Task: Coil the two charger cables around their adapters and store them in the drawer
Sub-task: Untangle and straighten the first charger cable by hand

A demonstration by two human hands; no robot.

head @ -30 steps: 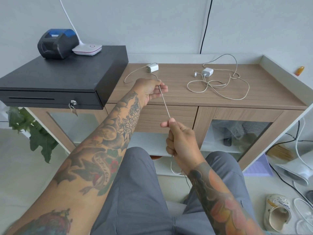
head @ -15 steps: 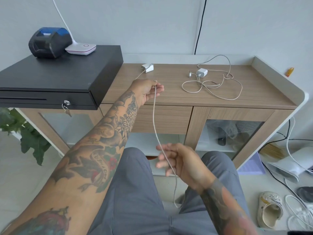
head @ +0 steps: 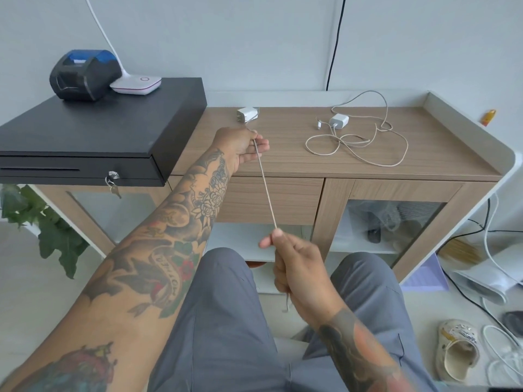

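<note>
A white adapter (head: 247, 114) lies on the wooden counter (head: 441, 154) near the black cash drawer. Its beige cable (head: 266, 185) runs taut from my left hand (head: 243, 149), which pinches it just in front of the adapter, down to my right hand (head: 294, 258), which grips it above my lap. A short tail hangs below the right hand. The second adapter (head: 339, 120) sits further right on the counter with its cable (head: 368, 148) sprawled in loose loops. The wooden drawer (head: 294, 200) under the counter is closed.
A black cash drawer (head: 99, 137) with a key stands at the left, carrying a receipt printer (head: 83, 73) and a white lamp base (head: 135, 84). A plant (head: 42, 222) sits lower left. Glass cabinet doors flank the drawer. Cables and a shoe (head: 457, 349) lie on the floor right.
My right hand let go of the cable, slid lower along it, then closed on it again and pulled it taut. The left hand kept its pinch near the adapter.
</note>
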